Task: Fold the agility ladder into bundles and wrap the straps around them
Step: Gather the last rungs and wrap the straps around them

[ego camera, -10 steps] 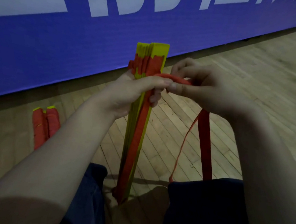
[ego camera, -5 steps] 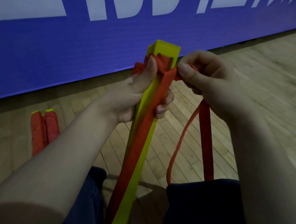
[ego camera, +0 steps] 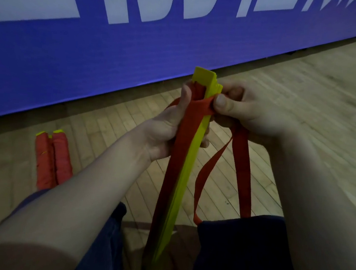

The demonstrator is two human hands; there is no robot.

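A bundle of yellow ladder rungs [ego camera: 187,173] stands upright between my knees, its lower end near the floor. My left hand [ego camera: 169,129] grips the bundle near its top, thumb pressed along the red strap [ego camera: 243,170]. My right hand [ego camera: 241,106] pinches that strap where it crosses the bundle just below the top end. The strap's loose part hangs in a loop from my right hand down to my right leg. Another length of red strap runs down the bundle's left side.
Two finished bundles [ego camera: 51,161], wrapped in red with yellow tips, lie side by side on the wooden floor [ego camera: 308,93] to the left. A blue banner [ego camera: 115,51] with white letters stands along the floor behind. My dark trouser legs [ego camera: 237,251] fill the bottom.
The bundle has turned and tilted in my left hand. My right hand has carried the strap across the top of the bundle and now pinches it against the rungs.
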